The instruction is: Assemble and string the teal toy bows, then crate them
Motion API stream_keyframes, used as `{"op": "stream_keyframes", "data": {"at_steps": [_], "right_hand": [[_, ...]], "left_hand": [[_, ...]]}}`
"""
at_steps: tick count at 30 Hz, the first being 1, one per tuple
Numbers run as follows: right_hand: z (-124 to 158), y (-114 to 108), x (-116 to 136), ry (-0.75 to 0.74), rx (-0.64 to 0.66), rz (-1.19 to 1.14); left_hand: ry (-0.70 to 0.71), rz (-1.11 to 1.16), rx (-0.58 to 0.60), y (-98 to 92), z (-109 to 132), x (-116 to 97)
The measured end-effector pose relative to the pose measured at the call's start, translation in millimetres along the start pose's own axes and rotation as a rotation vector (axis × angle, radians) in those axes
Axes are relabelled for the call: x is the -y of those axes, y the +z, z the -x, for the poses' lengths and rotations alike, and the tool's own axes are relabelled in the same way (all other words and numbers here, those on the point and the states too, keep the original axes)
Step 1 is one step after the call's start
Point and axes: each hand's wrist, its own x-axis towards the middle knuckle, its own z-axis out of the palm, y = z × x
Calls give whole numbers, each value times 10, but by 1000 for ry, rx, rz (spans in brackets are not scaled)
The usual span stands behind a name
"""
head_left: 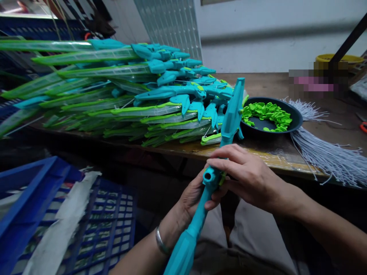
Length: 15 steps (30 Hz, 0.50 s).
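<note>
A long teal plastic piece point(197, 214) stands slanted in front of me, its upper arm reaching above the table edge and its lower end near my lap. My left hand point(192, 194) is wrapped round its middle from behind, with most fingers hidden. On the same middle part, my right hand point(243, 175) presses from the right, fingers bent across it beside a round hole. A bit of light green shows under the right fingers. Behind the piece lies a large pile of teal and green toy parts point(160, 95). A dark bowl point(296, 120) holds green pieces point(268, 112).
The wooden table point(263, 82) runs across the view. Bundles of thin grey strands point(329, 156) hang over its front edge at right. Orange-handled scissors point(363, 127) lie at far right. Blue crates point(110, 217) stand at lower left. A yellow container point(340, 58) is at back right.
</note>
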Motion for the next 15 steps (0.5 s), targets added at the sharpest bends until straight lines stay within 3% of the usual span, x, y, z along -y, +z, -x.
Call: {"op": "stream_keyframes", "data": {"at_steps": [4,7,11,15], "right_hand": [[-99,-135,-38,5,213,-169],[-122,-160,-60,49,303,-193],[-95,-115,-14,57,383,-68],[7,-81,162,-51,438,136]], "left_hand": [[-40,-16,26,-66,22,43],[-57,-50,29,-109,20,67],[-140,-107,47,-185,-11,148],[-167,-103,1,-254,5,298]]}}
